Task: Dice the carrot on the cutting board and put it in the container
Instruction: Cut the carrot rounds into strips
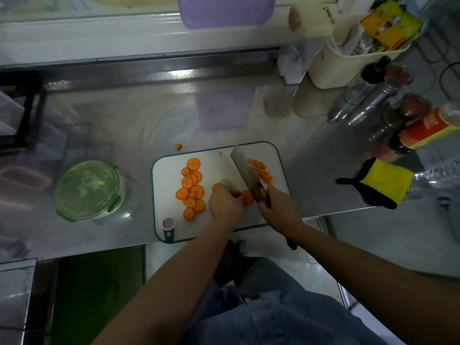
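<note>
A white cutting board (224, 235) with a green rim lies on the steel counter. Several round carrot slices (191, 189) are piled on its left half, and a small heap of diced carrot (261, 170) sits at its upper right. My right hand (278, 207) grips the handle of a cleaver (242, 168) whose blade runs across the board's middle. My left hand (225, 202) pinches a few carrot slices (247, 196) right beside the blade. A round container with a green lid (87, 189) stands to the left of the board.
One carrot bit (177, 146) lies on the counter beyond the board. A purple board (225, 11) leans at the back. Bottles (423, 130), a cream caddy (348, 63) and a yellow-black glove (380, 184) crowd the right side. The counter's front edge runs just below the board.
</note>
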